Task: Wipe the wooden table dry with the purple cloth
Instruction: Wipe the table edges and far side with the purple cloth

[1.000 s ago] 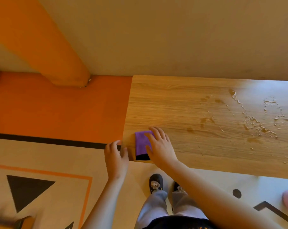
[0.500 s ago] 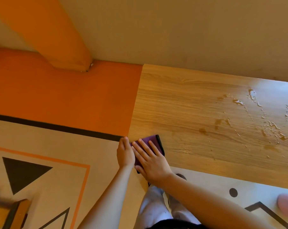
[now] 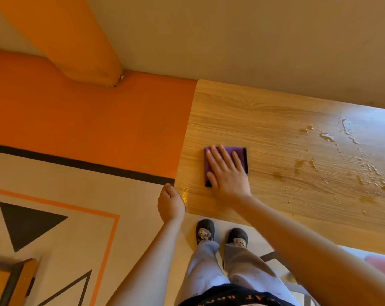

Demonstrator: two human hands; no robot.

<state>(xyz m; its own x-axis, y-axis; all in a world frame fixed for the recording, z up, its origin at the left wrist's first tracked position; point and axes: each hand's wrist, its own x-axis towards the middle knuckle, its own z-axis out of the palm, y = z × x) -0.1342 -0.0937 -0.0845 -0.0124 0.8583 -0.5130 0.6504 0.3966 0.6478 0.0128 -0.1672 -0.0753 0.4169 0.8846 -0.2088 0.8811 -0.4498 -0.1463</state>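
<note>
The wooden table [image 3: 264,120] has a pale, straight-grained top, and its left end and near edge are both in sight. A folded purple cloth [image 3: 235,152] with a dark trim lies flat on it near the left end, with the right hand [image 3: 228,173] spread palm-down on top of it, fingers pointing away from the person. The left hand [image 3: 170,204] sits curled at the table's near left corner. Further right, well apart from the cloth, water [image 3: 346,133] lies on the wood in scattered drops, thin streaks and small shiny puddles. The wood around the cloth looks dry.
</note>
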